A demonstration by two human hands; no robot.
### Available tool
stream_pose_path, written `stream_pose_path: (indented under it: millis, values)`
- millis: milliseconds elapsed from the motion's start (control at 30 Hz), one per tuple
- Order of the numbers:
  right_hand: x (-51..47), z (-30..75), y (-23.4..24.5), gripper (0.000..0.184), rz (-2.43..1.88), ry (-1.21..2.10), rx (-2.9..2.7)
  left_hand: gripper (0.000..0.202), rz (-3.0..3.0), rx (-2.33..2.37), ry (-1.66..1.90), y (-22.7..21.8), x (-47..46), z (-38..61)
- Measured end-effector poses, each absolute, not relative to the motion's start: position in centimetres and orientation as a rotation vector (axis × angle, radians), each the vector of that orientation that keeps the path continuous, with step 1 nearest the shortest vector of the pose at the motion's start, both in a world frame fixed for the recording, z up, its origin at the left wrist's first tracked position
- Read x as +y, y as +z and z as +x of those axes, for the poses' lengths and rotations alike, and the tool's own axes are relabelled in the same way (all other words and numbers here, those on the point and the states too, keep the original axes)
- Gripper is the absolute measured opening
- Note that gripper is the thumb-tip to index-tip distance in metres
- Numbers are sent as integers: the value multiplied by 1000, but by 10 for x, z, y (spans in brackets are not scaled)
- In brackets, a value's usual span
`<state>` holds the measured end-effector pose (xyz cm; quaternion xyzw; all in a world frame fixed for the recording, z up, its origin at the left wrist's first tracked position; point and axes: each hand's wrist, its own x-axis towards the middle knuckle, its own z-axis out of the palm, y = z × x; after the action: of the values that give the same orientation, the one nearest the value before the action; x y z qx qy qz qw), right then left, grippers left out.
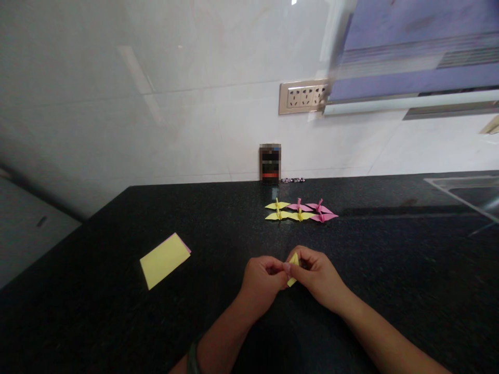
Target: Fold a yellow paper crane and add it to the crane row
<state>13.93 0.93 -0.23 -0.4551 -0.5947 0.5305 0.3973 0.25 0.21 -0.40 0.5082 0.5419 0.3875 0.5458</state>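
Note:
Between my two hands is a small piece of folded yellow paper, narrow and pointed at its upper end. My left hand pinches its left edge with thumb and fingers. From the other side, my right hand grips it, the thumb pressed on its front face. Fingers cover much of the paper's middle. Just beyond my hands, yellow and pink origami cranes stand in two short rows on the black countertop.
A stack of yellow and pink paper sheets lies to the left. Against the tiled wall leans a blurred-out dark upright object, a beaded string beside it. A socket panel is on the wall; a sink edge shows at right.

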Motion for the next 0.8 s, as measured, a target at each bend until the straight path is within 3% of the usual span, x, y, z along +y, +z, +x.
stream_pose_path:
  millis: [267,500,667,800]
  values:
    - [9,140,-4,21,-1113,1358,-1455,16,1189,1284,910,-1,2,3]
    - [12,141,-3,44,-1208,1440,-1345,11,1146,1288,876,1,3,2]
    - [13,143,0,33,-1162,1379,-1474,19,1138,1219,901,1,3,1]
    - [14,145,-2,32,-1194,1323,-1409,38,1079,1137,887,0,4,1]
